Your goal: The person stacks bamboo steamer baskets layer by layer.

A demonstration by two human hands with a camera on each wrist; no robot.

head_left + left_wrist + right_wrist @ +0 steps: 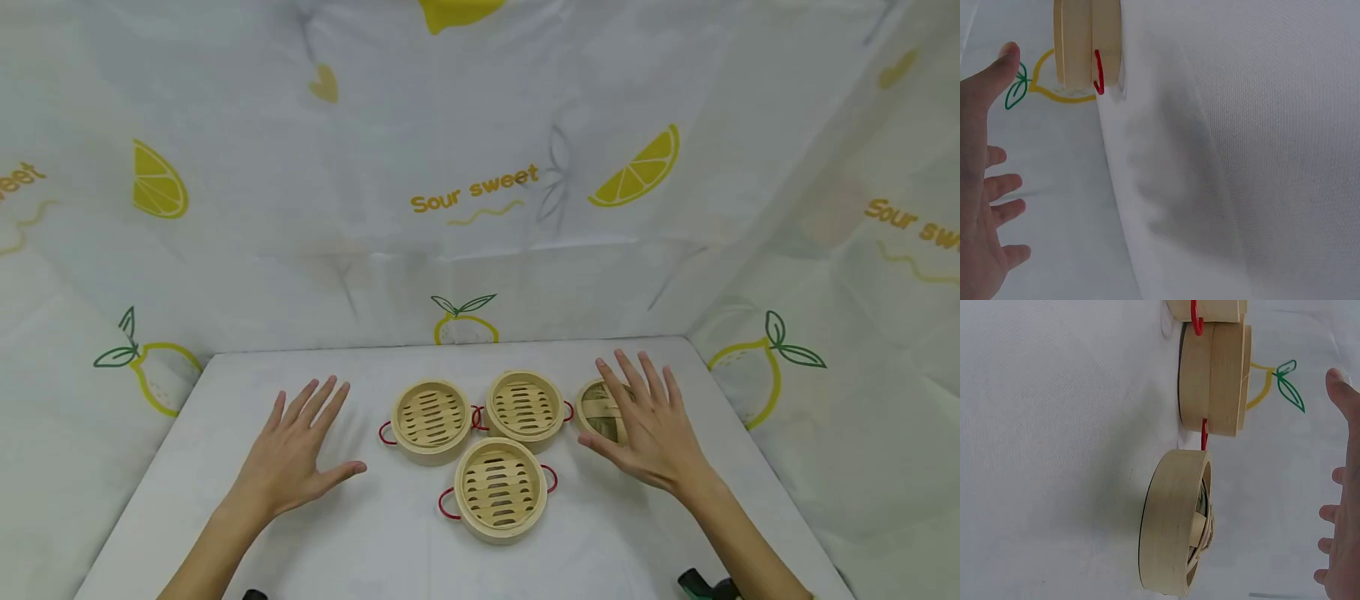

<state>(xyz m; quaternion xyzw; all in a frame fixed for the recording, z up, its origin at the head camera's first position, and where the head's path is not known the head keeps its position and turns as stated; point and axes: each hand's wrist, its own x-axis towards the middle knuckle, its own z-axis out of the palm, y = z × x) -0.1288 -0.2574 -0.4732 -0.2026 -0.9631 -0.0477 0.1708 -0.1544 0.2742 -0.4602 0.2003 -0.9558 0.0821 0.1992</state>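
Three small bamboo steamer baskets with slatted bottoms and red side handles sit in a cluster on the white table: a left basket [432,417], a back basket [524,406] and a front basket [500,490]. To their right lies a woven bamboo steamer lid [597,410], partly hidden by my right hand in the head view. My right hand [647,429] hovers over the lid with fingers spread. My left hand [296,454], also spread and holding nothing, is above the table left of the baskets. The wrist view shows the lid [1169,525] beside a basket [1213,378].
A white cloth with lemon prints [472,192] hangs behind the table and down both sides. The white tabletop [360,542] meets it along the back edge. A dark object [697,583] shows near my right forearm at the bottom.
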